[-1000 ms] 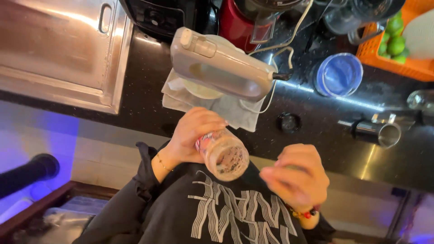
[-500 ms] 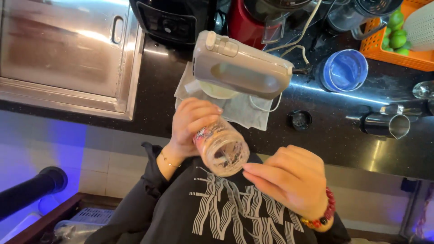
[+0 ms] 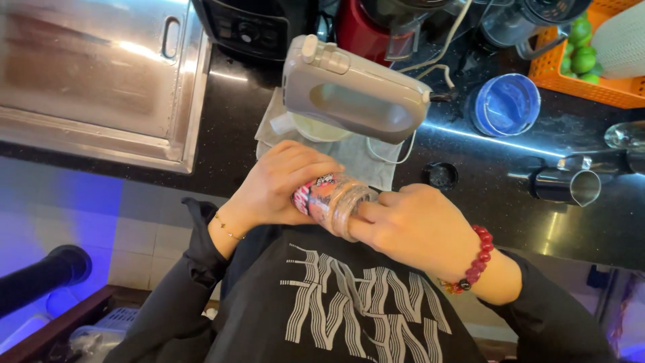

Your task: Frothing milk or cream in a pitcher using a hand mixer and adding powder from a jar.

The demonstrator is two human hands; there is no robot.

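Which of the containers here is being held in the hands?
The clear jar with the pink label, gripped between both hands over the chest. The blue tub and the steel pitcher sit untouched on the counter.

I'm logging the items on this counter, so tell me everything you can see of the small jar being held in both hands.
The jar is a small clear container, plastic or glass by its look, with a pink and white patterned label round its body. It holds a pale pinkish-brown powder or grains. It lies tilted, nearly on its side, in front of the person's chest, below the grey hand mixer. The left hand wraps its labelled end; the right hand covers its other end, so no lid shows.
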